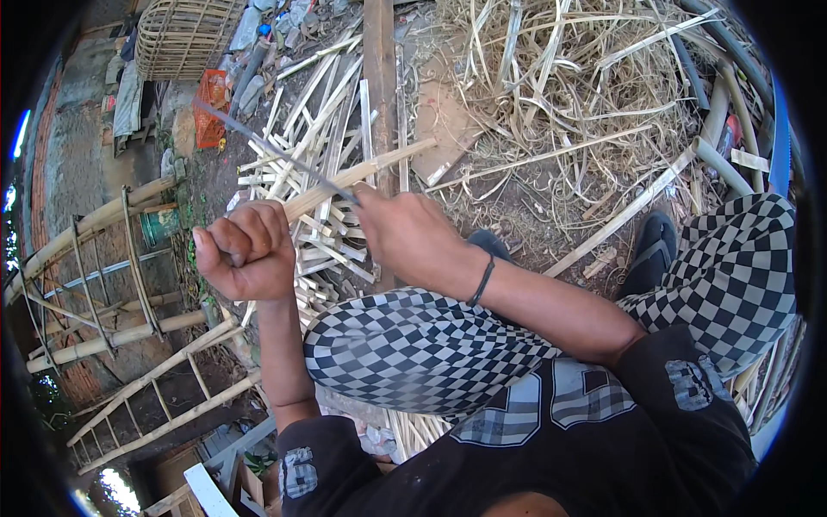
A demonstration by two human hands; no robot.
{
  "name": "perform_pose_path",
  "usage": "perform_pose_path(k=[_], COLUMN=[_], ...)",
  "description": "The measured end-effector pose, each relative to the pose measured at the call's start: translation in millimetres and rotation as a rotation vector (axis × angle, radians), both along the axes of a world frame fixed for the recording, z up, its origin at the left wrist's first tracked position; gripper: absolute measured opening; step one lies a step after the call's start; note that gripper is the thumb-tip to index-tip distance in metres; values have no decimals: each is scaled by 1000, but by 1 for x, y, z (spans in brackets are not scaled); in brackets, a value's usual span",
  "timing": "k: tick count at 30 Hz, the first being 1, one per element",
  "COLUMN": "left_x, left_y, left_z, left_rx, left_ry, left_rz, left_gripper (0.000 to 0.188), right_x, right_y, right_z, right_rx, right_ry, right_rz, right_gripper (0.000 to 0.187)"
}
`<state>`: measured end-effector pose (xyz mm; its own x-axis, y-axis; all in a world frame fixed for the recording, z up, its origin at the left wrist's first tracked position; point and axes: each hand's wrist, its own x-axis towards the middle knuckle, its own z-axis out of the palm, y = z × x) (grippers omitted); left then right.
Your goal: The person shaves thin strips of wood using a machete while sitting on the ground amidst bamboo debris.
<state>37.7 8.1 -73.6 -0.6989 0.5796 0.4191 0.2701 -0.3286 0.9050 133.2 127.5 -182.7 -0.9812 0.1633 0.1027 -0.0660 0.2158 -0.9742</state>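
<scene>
My left hand (245,250) is closed in a fist, its curled fingers turned up. A flat, pale bamboo strip (379,164) runs out from beside its knuckles toward the upper right; the part inside the grip is hidden. My right hand (413,226), with a dark band at the wrist, is closed at the base of a long thin knife (276,153). The handle is covered by the fingers. Pointing to the upper left, the grey blade crosses over the bamboo strip close to the right hand.
A heap of split bamboo sticks (320,112) lies on the ground beyond my hands. Curly shavings (551,77) pile up at the far right. A wooden beam (379,60) runs between them. Bamboo ladder-like frames (164,379), a red crate (210,108) and a woven basket (185,39) are left.
</scene>
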Motion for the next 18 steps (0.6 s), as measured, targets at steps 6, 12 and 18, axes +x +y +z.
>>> perform_pose_path(k=[6, 12, 18], left_x=[0, 0, -5], left_y=[-16, -29, -38], left_z=[-4, 1, -3], left_rx=[-22, -61, -31], left_ry=[21, 21, -17], left_rz=[-22, -80, -32], left_gripper=[51, 48, 49], right_x=[-33, -11, -36], right_y=[4, -11, -6], right_z=[-76, 8, -58], right_rx=[138, 98, 62], right_ry=[-109, 57, -53], right_rz=[-22, 100, 6], right_gripper=[19, 18, 19])
